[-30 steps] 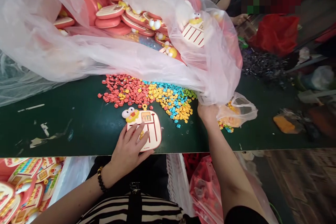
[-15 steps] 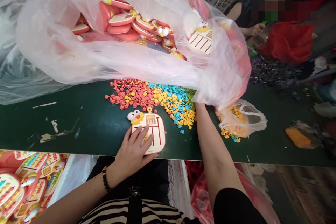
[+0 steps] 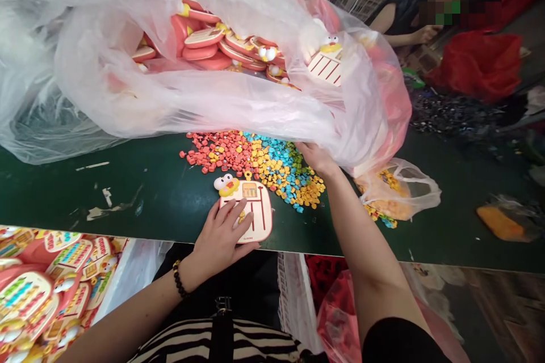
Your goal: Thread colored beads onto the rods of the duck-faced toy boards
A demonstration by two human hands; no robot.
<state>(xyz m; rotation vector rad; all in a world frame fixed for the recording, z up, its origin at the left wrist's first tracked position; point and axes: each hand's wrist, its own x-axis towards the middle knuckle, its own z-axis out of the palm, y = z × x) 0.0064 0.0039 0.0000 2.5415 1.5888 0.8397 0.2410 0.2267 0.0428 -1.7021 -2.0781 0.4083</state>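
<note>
Toy board (image 3: 255,195) — flat on the green surface (image 3: 140,193) under the spread left hand (image 3: 221,238), right hand (image 3: 317,159) pinching clear plastic bag (image 3: 204,105) — apparently mid-filling, next move seemingly calling for loose colored pieces (image 3: 259,164).

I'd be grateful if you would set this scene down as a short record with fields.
Left hand: spread flat on a duck-topped toy board
Right hand: touching the edge of a clear plastic bag
Bag contents: stacked pink toy boards
Between hands: loose red, blue, yellow and green pieces
Surface: dark green work table
Left wrist: dark beaded bracelet
Nearby: a co-worker's hand, beyond the table
</note>
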